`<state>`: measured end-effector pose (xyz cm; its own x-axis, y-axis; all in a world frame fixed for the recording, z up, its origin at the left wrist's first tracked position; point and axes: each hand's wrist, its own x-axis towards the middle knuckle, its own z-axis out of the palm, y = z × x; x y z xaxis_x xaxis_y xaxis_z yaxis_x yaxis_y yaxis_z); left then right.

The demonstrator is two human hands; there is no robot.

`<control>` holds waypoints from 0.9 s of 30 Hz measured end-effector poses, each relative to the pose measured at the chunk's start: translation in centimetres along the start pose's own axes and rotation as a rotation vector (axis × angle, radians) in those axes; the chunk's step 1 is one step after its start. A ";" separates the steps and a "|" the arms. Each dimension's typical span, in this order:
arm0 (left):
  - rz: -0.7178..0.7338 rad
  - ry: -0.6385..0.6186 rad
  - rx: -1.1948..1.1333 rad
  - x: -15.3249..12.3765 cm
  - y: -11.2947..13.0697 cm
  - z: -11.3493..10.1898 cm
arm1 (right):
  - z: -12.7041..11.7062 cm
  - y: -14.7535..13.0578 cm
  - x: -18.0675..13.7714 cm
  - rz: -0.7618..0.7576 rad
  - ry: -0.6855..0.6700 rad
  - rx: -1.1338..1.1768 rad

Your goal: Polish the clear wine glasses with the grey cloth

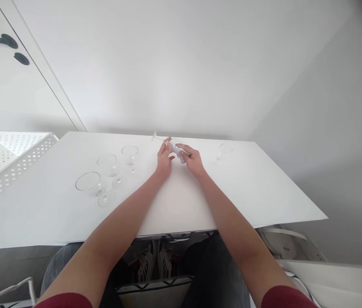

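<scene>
Near the table's far edge, my left hand [165, 156] is closed around a clear wine glass [159, 138] that lies tilted on its side, its foot pointing to the upper left. Pressed to the bowl of that glass is a white cloth [181, 158], gripped by the fingers of my right hand [192, 159]. The cloth and fingers hide most of the bowl. To the left stand three more stemmed glasses: a near one [90, 185], a middle one [108, 166] and a far one [130, 156]. Another clear glass [224, 152] is on the right.
The white table [181, 201] reaches close to the wall [174, 68]. A white perforated rack [14, 158] is beyond its left end, by a door with a dark handle [7, 41]. A round white object [281, 241] sits below the right front edge.
</scene>
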<state>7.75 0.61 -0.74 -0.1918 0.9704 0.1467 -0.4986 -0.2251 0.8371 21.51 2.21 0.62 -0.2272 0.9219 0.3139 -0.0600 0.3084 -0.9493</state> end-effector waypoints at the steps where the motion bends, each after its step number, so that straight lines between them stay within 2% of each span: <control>1: -0.002 -0.010 0.005 0.0 0.0 0.0 | -0.1 -0.1 0.0 0.004 -0.005 -0.011; 6: 0.030 -0.049 -0.049 0.2 -0.3 0.2 | -0.3 -0.9 -0.3 0.183 -0.024 0.283; 8: 0.013 -0.038 -0.076 0.3 -0.4 0.3 | -0.4 -1.2 -0.3 0.142 0.012 0.269; 10: -0.011 -0.058 -0.091 0.2 -0.4 0.4 | -0.4 -1.2 -0.3 0.028 0.042 0.140; 13: -0.040 -0.027 -0.068 0.0 -0.2 0.3 | -0.3 -0.8 -0.2 -0.051 0.008 0.003; 16: -0.050 0.013 -0.046 0.2 -0.3 0.1 | -0.1 -0.2 0.0 0.099 0.019 0.169; 18: -0.026 -0.019 -0.056 0.3 -0.4 0.0 | -0.1 0.1 0.0 0.201 0.022 0.345; 20: -0.019 -0.049 -0.082 0.3 -0.4 0.0 | -0.1 0.2 0.0 0.240 0.009 0.431; 25: -0.059 -0.021 -0.060 0.2 -0.2 0.1 | 0.0 0.2 0.1 0.119 0.086 0.206; 27: -0.063 0.010 -0.027 0.2 -0.2 0.1 | -0.1 0.3 0.2 0.135 0.077 0.198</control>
<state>7.89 0.83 -0.86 -0.1680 0.9818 0.0885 -0.5324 -0.1659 0.8301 21.53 2.47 0.41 -0.1714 0.9691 0.1772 -0.2255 0.1365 -0.9646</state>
